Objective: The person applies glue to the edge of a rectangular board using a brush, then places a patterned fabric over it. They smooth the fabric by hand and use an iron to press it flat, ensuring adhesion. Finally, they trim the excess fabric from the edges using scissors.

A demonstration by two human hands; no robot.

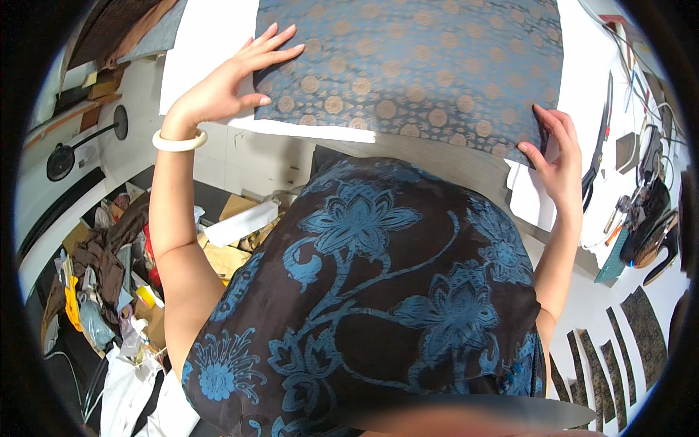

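A blue-grey brocade fabric (404, 65) with round golden-brown medallions lies spread over white paper (210, 33) on the table. My left hand (235, 79) rests at its left edge, fingers spread on the cloth and thumb near the lower left corner. A cream bangle (180, 141) circles that wrist. At the lower right corner, my right hand (554, 147) has the fabric's edge between thumb and fingers. The cloth's near edge runs close to my body, and its far edge is cut off by the top of the view.
Long black-handled scissors (598, 142) lie right of the fabric, near cables and several tools. A green cutting mat (611, 254) shows at the table's right side. Dark patterned fabric strips (600, 371) lie lower right. Cloth scraps and bags (104, 273) heap on the floor at left.
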